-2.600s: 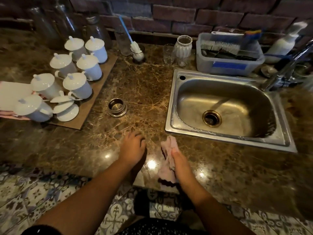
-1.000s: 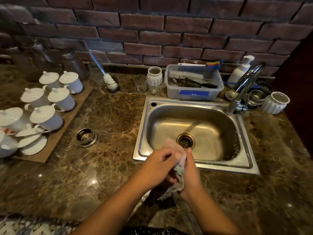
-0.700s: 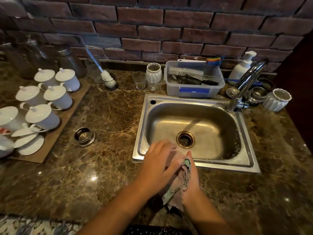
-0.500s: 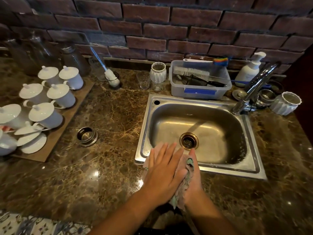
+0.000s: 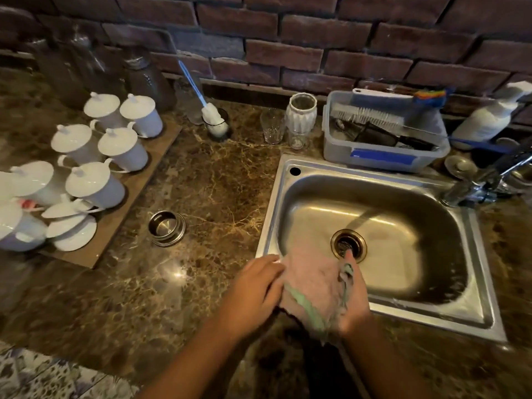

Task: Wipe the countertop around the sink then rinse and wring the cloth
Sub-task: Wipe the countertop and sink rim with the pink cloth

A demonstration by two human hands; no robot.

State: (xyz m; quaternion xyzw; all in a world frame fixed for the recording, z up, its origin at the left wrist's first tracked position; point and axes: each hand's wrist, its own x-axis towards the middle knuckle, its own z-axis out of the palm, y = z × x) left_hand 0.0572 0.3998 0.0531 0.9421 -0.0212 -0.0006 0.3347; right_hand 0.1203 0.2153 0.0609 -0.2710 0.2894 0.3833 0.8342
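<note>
Your right hand [image 5: 352,300] lies palm up under a pink cloth with green trim [image 5: 312,283], fingers extended toward the drain [image 5: 349,243], so the cloth is spread over that open palm. Your left hand [image 5: 253,292] pinches the cloth's left border, fingers curled onto the fabric. Both hands hang at the front-left corner of the stainless sink [image 5: 472,286], the cloth partly over the basin and partly over its front rim. On the marble countertop [image 5: 207,182], just left of the sink, sits a small steel ring-shaped cup [image 5: 166,228]. Farther left, a wooden board [image 5: 138,180] carries lidded white cups [image 5: 95,184]. Along the sink's back edge stands a grey plastic tub [image 5: 383,156] holding brushes, with the faucet [image 5: 489,180] at the back-right corner.
</note>
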